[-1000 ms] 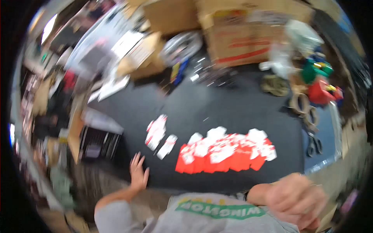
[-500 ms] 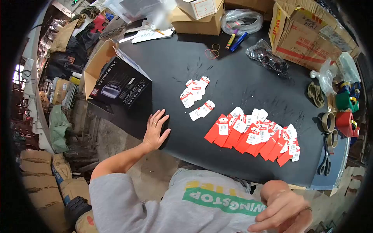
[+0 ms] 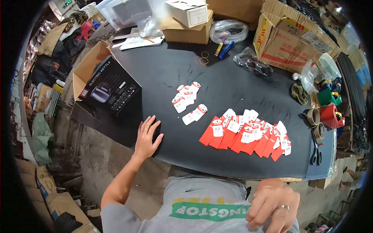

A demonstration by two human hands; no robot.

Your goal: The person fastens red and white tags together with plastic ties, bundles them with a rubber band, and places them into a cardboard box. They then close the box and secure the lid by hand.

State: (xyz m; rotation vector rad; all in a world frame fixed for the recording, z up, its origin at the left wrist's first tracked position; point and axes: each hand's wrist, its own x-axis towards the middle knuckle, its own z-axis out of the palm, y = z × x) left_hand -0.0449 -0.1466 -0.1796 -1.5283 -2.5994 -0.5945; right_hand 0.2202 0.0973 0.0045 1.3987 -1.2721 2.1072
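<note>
My left hand (image 3: 147, 136) rests on the near edge of the black table (image 3: 175, 143), fingers apart and nothing in it. In front of my shirt, off the near table edge, my right hand (image 3: 274, 206) is raised with its fingers curled; whatever they may hold is hidden. Red cards with white tags (image 3: 248, 134) lie overlapping in a row on the table. White tags with red tops (image 3: 186, 96) form a small pile nearer the middle, and a couple more white tags (image 3: 195, 114) lie just below it.
An open electric kettle box (image 3: 110, 87) stands at the left. Behind are rubber bands (image 3: 202, 59), markers (image 3: 225, 50), a brown carton (image 3: 291, 42) and a small white box (image 3: 190, 14). Scissors (image 3: 316, 151) and tape rolls (image 3: 319, 131) lie at the right edge.
The view has shifted, so the table's things appear further left. My left hand stays on the table edge. My right hand remains raised before my shirt, its fingers now more curled.
</note>
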